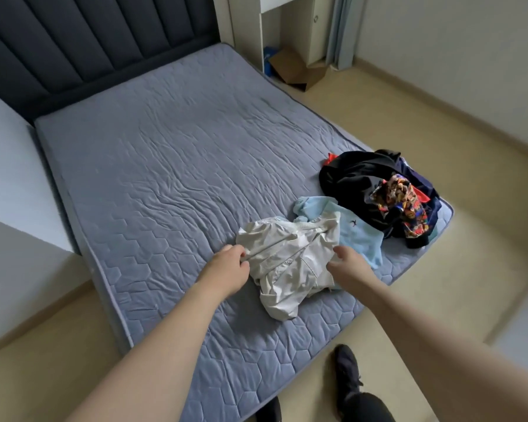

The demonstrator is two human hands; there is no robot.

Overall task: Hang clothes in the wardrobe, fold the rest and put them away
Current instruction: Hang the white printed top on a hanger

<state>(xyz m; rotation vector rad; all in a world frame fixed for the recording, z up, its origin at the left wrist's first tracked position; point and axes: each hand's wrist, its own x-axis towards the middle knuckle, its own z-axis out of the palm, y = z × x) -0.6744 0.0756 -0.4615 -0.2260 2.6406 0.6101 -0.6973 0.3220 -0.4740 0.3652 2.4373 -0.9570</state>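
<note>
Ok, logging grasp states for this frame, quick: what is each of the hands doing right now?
Left hand: fingers curled, pinching the edge of the white garment.
Right hand: on the same garment's other side; grip cannot be told.
</note>
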